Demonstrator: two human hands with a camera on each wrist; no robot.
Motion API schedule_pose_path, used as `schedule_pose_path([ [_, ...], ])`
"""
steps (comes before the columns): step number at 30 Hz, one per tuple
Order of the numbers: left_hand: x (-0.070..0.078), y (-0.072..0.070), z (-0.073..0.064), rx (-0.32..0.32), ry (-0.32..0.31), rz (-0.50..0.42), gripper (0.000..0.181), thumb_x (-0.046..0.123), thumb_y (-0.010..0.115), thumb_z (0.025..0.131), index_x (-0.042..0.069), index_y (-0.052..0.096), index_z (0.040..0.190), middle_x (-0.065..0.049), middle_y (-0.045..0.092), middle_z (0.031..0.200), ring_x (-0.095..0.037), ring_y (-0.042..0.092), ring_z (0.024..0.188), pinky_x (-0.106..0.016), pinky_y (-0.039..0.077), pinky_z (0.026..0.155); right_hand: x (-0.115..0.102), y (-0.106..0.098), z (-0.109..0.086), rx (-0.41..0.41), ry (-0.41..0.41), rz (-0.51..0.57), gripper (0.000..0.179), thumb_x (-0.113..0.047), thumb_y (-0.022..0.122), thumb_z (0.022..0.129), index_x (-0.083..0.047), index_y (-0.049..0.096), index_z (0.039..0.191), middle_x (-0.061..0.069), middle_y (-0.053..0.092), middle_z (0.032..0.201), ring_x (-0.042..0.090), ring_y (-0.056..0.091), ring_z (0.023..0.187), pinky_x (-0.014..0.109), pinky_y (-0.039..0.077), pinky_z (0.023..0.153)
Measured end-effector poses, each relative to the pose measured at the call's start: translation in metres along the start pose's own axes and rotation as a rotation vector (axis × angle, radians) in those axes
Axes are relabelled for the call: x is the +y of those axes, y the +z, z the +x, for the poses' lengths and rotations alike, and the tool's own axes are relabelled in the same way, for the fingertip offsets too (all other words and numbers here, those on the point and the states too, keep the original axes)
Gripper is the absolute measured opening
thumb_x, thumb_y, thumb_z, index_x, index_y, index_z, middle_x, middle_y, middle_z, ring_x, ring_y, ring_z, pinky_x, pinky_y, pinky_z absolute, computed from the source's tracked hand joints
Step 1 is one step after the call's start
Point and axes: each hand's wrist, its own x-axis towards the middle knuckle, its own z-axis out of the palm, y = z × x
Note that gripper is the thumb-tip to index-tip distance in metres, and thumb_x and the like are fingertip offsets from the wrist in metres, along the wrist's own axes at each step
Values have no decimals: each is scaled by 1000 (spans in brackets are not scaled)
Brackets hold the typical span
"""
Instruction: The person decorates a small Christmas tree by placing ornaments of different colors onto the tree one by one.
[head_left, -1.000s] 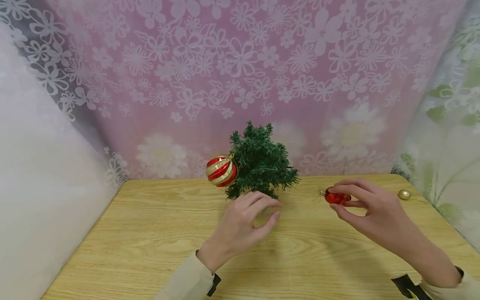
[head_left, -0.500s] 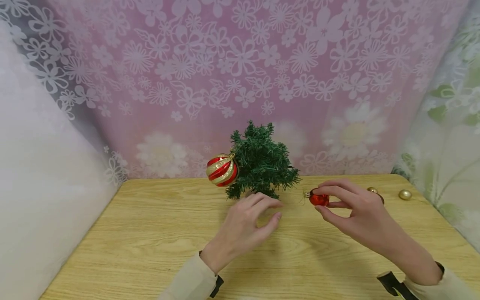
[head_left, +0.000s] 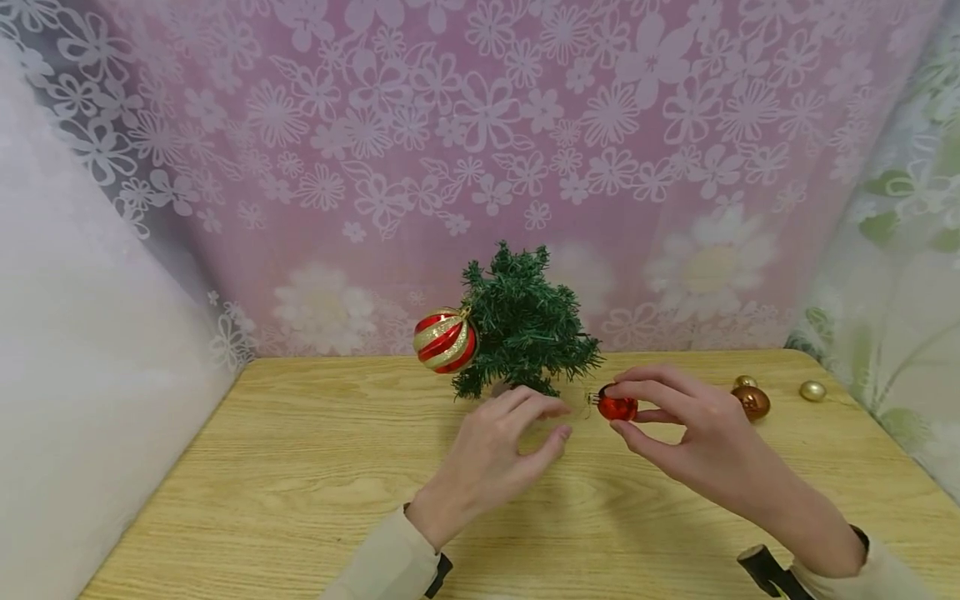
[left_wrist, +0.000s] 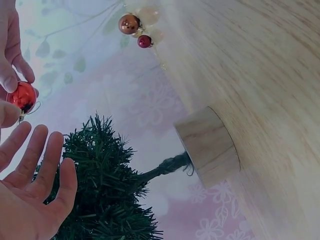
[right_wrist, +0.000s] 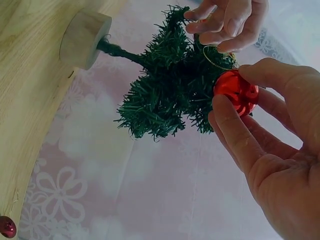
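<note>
Between thumb and fingertips my right hand [head_left: 693, 421] pinches a shiny red Christmas ball [head_left: 617, 406], its thin gold hanging loop [right_wrist: 216, 59] pointing left toward my other hand. My left hand [head_left: 495, 454] is held in front of the tree with loosely bent fingers and nothing in them; a small space separates it from the loop. Behind it stands a small artificial Christmas tree [head_left: 521, 321] on a round wooden base [left_wrist: 209, 146]. A large red-and-gold striped ball [head_left: 445, 341] hangs on the tree's left side.
Right of my right hand lie a copper ball [head_left: 753, 402], a small gold ball [head_left: 745, 381] and another gold ball [head_left: 812, 391] on the wooden table [head_left: 315, 467]. In the left wrist view a small dark red ball [left_wrist: 144, 41] lies near the copper one. A floral curtain hangs behind.
My right hand has carried the red ball leftward toward my left hand, uncovering the copper ball and a small gold ball. My left hand has stayed almost in place.
</note>
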Motion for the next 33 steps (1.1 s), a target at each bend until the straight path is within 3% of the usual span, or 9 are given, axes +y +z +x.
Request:
schedule_pose_path([
  [3, 1, 0, 0, 0, -7, -9, 17, 26, 66, 100, 19, 73, 114, 7, 73, 109, -8, 71, 98, -18, 55, 84, -1, 2, 0, -5, -12, 11, 53, 9, 88, 69, -14, 74, 115, 6, 70, 115, 12, 73, 93, 10, 56, 74],
  [10, 2, 1, 0, 0, -19, -10, 18, 28, 68, 100, 19, 74, 114, 8, 74, 108, -8, 71, 96, -17, 55, 83, -2, 6, 1, -11, -34, -4, 62, 15, 87, 61, -14, 74, 114, 7, 70, 116, 14, 73, 91, 11, 56, 73],
  [19, 2, 4, -2, 5, -35, -19, 16, 27, 69, 99, 19, 74, 111, 8, 73, 107, -6, 70, 94, -14, 54, 82, -3, 10, 0, -40, -37, -44, 55, 7, 89, 67, -16, 74, 115, 3, 70, 116, 13, 74, 89, 9, 56, 74],
  [26, -1, 5, -2, 19, -26, -19, 9, 22, 66, 100, 20, 74, 105, 10, 72, 104, -5, 70, 91, -12, 53, 78, -1, 11, 1, -35, -51, -57, 37, -7, 86, 81, -16, 74, 115, 3, 70, 117, 13, 72, 90, 10, 56, 75],
  [29, -2, 4, -2, 16, -36, -17, 9, 22, 66, 101, 20, 74, 105, 10, 71, 104, -5, 69, 90, -12, 52, 76, 0, 12, 1, -33, -53, -51, 24, -23, 78, 92, -16, 74, 114, 3, 70, 116, 13, 72, 90, 9, 55, 76],
  [33, -3, 4, -3, 16, -47, -18, 9, 23, 66, 101, 21, 74, 104, 10, 71, 104, -5, 70, 91, -14, 54, 78, 1, 14, 0, -32, -54, -58, 25, -34, 65, 99, -15, 73, 113, 3, 69, 116, 12, 71, 89, 7, 54, 77],
])
